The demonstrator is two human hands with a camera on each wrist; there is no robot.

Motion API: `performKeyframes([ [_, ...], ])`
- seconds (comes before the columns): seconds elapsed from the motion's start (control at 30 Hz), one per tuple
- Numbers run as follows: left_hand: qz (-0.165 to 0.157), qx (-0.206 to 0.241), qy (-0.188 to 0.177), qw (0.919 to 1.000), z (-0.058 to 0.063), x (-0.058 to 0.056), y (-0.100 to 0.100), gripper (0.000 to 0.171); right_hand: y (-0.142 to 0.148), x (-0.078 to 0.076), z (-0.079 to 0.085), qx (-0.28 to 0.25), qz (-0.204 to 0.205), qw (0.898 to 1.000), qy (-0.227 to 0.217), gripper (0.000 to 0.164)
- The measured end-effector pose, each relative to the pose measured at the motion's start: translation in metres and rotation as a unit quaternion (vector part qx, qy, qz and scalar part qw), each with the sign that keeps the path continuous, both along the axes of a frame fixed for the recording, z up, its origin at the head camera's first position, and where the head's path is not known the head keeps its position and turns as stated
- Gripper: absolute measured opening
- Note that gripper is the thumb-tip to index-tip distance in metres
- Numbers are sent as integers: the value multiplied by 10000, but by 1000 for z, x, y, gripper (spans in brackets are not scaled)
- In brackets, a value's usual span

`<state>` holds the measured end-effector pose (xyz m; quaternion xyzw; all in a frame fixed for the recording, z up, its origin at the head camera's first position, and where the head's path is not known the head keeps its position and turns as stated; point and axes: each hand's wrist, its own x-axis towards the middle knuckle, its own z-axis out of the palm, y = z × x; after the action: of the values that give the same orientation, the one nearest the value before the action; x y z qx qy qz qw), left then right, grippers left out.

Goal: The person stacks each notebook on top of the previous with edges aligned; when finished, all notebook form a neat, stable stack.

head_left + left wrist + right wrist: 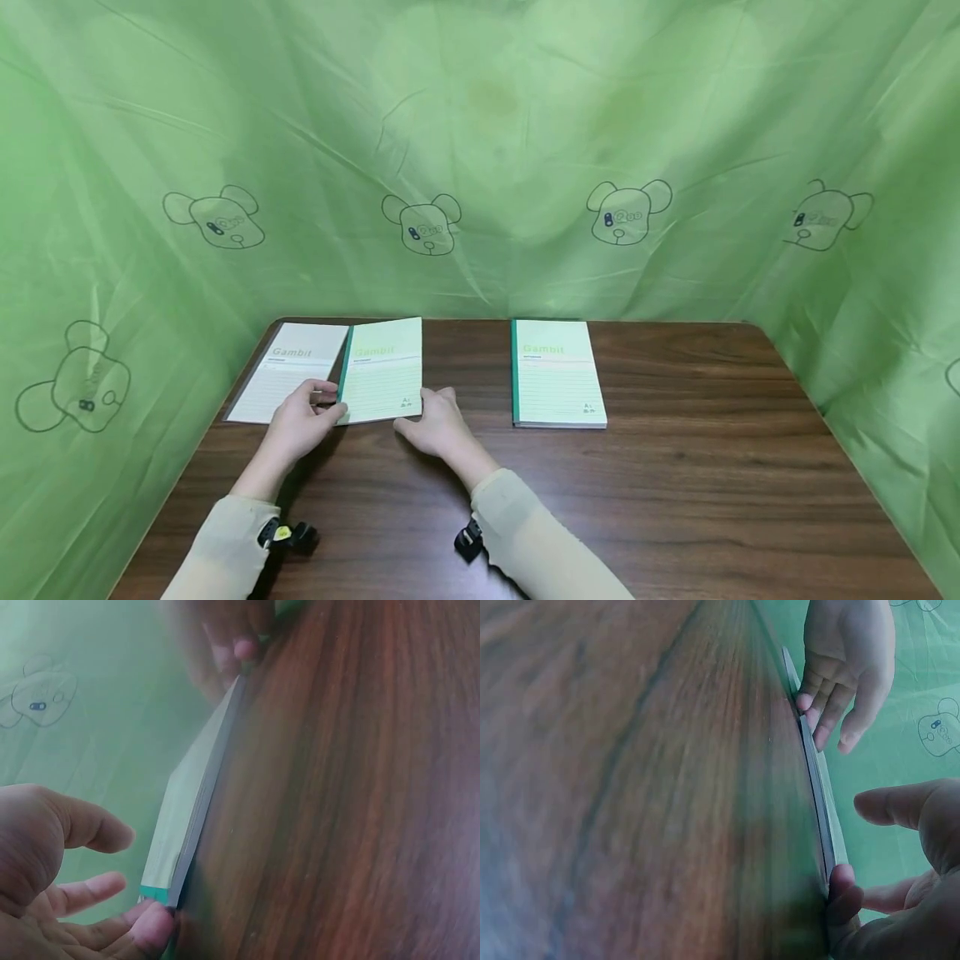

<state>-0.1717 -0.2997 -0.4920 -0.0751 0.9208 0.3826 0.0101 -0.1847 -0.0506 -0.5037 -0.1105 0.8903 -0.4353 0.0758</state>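
A pale green notebook (380, 375) marked Gambit, with a darker green spine, sits slightly turned between my hands. My left hand (302, 423) touches its spine near the lower left corner, and in the left wrist view the fingertips (152, 924) meet that edge. On the opposite side, my right hand (437, 423) is at the lower right corner. Its fingertips (843, 885) press the edge there, while another digit stands away from the cover. Just left lies a white Gambit notebook (285, 375), its right side against the green one and partly behind my left hand.
Another pale green notebook (558, 375), seemingly a stack of them, lies right of centre on the brown wooden table (690, 467). Green cloth (510, 125) with bear-head outlines rises behind the table and along both sides. A small black device (300, 537) is strapped at each wrist.
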Motion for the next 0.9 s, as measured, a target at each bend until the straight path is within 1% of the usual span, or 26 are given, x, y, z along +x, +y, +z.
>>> performKeyframes([
  [0.07,43,44,16,10000,-1,-1,3,45,0,3,10,-14,-16,9998,-177,53],
  [0.23,179,318,-20,9993,-4,-1,7,45,2,2,10,33,-124,9994,-316,57],
  [0.37,295,478,-66,9984,-7,-2,9,45,6,3,9,-118,-186,9988,-427,59],
  [0.47,328,897,-146,9953,-10,-4,10,46,10,2,10,-347,-243,9977,-524,62],
  [0.53,357,1312,-235,9904,-11,-5,10,47,13,2,11,-525,-311,9962,-617,64],
  [0.6,390,1719,-320,9838,-11,-5,10,48,15,2,12,-648,-373,9948,-690,65],
  [0.67,442,2016,-374,9778,-10,-5,11,47,17,2,12,-753,-434,9937,-708,64],
  [0.8,442,2522,-446,9656,-6,-3,11,49,21,1,12,-972,-530,9912,-727,61],
  [0.9,469,2823,-526,9567,-4,-1,11,50,24,0,12,-1129,-541,9892,-768,59],
])
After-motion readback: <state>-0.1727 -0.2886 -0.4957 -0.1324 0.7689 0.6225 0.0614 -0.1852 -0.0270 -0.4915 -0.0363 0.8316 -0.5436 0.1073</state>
